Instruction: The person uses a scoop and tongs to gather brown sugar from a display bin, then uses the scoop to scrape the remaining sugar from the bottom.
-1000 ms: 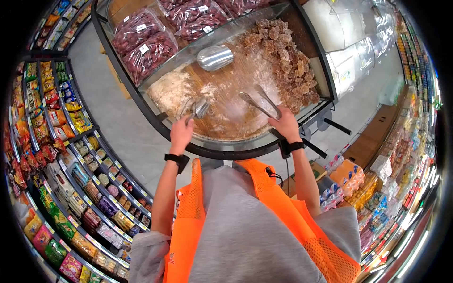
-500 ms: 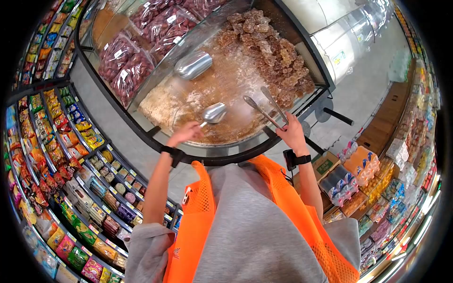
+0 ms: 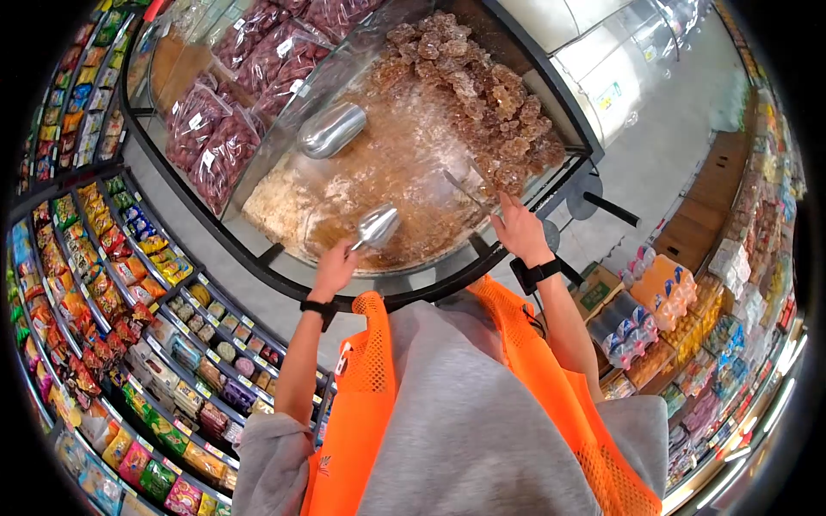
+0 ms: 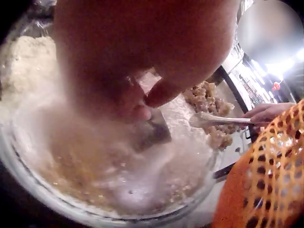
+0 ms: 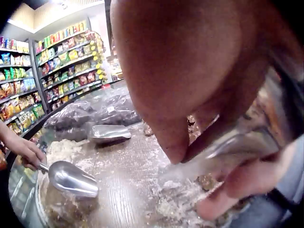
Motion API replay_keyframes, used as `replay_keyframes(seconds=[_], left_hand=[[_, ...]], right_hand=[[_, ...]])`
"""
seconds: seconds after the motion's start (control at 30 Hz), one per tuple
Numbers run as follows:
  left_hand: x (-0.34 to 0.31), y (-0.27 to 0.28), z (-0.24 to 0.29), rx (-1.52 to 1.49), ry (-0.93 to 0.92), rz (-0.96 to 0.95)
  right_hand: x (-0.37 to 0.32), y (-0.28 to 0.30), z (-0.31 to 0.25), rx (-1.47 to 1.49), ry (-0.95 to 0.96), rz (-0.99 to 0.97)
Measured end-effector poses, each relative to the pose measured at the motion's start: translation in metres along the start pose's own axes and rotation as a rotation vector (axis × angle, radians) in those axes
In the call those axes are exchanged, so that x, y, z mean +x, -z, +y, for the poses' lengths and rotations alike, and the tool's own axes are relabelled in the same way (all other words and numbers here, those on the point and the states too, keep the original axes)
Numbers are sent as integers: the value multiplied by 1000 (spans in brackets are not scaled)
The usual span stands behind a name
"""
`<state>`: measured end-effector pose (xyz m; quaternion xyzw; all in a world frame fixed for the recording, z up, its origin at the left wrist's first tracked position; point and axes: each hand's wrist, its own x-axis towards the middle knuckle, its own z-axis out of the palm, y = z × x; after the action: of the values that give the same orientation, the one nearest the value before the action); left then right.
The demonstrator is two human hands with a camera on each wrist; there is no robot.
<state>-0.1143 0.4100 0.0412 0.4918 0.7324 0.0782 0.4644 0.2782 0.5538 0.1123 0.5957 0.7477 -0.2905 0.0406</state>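
Note:
My left hand grips the handle of a small metal scoop, its bowl low over the near part of a bin. In the right wrist view the scoop points inward, over the brownish, crumb-dusted bin floor. Metal tongs are held in my right hand at the bin's near right edge. Their tips reach in beside a heap of brown rock sugar lumps. Farther back, a larger metal scoop lies on the bin floor, untouched.
A black-framed rim curves between my body and the bin. Behind a clear divider lie bags of dark red dried fruit. Snack shelves stand left; bottle packs and a carton sit low on the right.
My left hand, fingers spread by the scoop's handle half a second ago, now grips it. The right hand has turned, and the tongs reach lower toward the lumps. The head view has shifted somewhat.

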Motion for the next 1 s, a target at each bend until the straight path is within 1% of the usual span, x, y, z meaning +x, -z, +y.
replay_keyframes(seconds=[0.07,0.17,0.2,0.27,0.3,0.4,0.43,0.47,0.5,0.6,0.67,0.77,0.8,0.83,0.93,1.0], left_hand=[[-11,25,-6,79,41,35],[-26,41,-35,34,-46,170],[-32,45,-38,60,-42,185],[-44,57,-39,108,-41,223],[-46,61,-43,86,-93,233],[-57,68,-49,93,-171,263],[-60,68,-53,98,-202,292],[-62,67,-59,105,-234,322],[-62,66,-64,111,-270,353],[-55,57,-72,276,-388,439],[-54,52,-77,275,-396,469],[-53,51,-82,257,-422,531],[-54,52,-79,234,-431,535],[-57,55,-76,212,-439,539],[-54,54,-82,191,-492,583],[-53,51,-82,170,-542,627]], right_hand=[[-5,-6,0,-44,0,17],[-19,-23,-19,-169,9,26],[-21,-47,-16,-242,9,-27],[-36,-49,-51,-256,26,-68],[-42,-51,-63,-281,93,-116],[-64,-43,-91,-198,126,-46],[-69,-36,-95,-206,48,-76],[-75,-31,-95,-228,29,-37],[-81,-24,-92,-250,7,7],[-94,-9,-78,-272,-91,108],[-98,5,-74,-277,-156,162],[-94,16,-43,-233,-118,418],[-89,26,-40,-223,-99,499],[-84,41,-42,-166,-177,505],[-56,67,-14,-177,-201,537],[-31,79,14,-182,-153,541]])
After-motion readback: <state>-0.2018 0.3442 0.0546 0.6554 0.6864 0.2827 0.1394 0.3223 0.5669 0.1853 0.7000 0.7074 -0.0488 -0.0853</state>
